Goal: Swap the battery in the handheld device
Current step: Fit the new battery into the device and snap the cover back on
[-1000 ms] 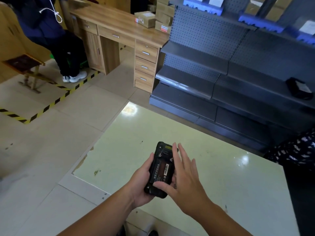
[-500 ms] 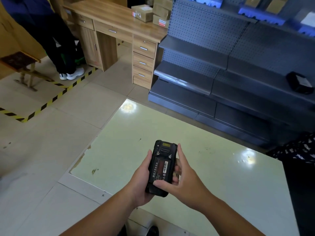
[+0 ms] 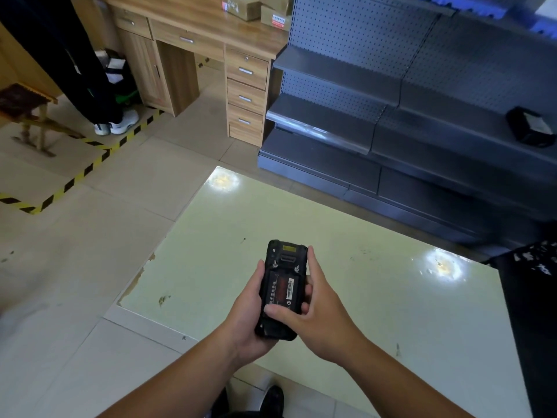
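Note:
A black handheld device (image 3: pixel 286 254) is held back side up over the near edge of a pale green table (image 3: pixel 376 282). Its back cover is off, and a black battery (image 3: pixel 281 289) with a red label and barcode sits in the open bay. My left hand (image 3: pixel 247 315) grips the device from the left and below. My right hand (image 3: pixel 319 309) wraps the right side, its thumb pressed on the lower end of the battery. A second black object, perhaps a battery or cover (image 3: pixel 529 128), lies on the grey shelf at the far right.
Grey metal shelving (image 3: pixel 361 122) stands behind the table. A wooden desk (image 3: pixel 211 34) with drawers and cardboard boxes (image 3: pixel 259 7) is at the back left. A person's legs and white shoes (image 3: pixel 117 125) stand by yellow-black floor tape (image 3: pixel 75 179). A dark patterned object (image 3: pixel 536 260) sits at the table's right.
My right hand went from fingers spread above the device to curled around its right side, thumb staying on the battery's lower end. The view has tilted slightly; the device stays in my left hand.

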Demonstrator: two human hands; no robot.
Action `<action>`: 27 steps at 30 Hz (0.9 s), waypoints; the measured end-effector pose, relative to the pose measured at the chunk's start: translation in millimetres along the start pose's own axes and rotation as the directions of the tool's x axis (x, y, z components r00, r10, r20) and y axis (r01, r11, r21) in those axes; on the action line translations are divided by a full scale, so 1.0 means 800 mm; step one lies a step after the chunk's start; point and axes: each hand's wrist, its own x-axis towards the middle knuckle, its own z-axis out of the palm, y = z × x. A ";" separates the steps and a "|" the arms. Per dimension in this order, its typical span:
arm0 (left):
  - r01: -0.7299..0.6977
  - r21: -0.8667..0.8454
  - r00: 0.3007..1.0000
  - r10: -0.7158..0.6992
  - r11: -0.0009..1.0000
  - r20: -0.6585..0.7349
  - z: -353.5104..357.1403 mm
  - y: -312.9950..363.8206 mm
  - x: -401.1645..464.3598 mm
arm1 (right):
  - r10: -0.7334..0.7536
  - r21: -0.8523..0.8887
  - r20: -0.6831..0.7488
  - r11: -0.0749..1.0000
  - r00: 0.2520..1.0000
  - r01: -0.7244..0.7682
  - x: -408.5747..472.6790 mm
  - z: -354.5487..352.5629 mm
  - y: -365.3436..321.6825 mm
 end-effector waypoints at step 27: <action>-0.034 0.029 0.997 0.035 0.999 -0.063 -0.022 0.010 0.025 | 0.012 0.053 -0.173 0.999 0.985 -0.003 0.013 0.029 -0.001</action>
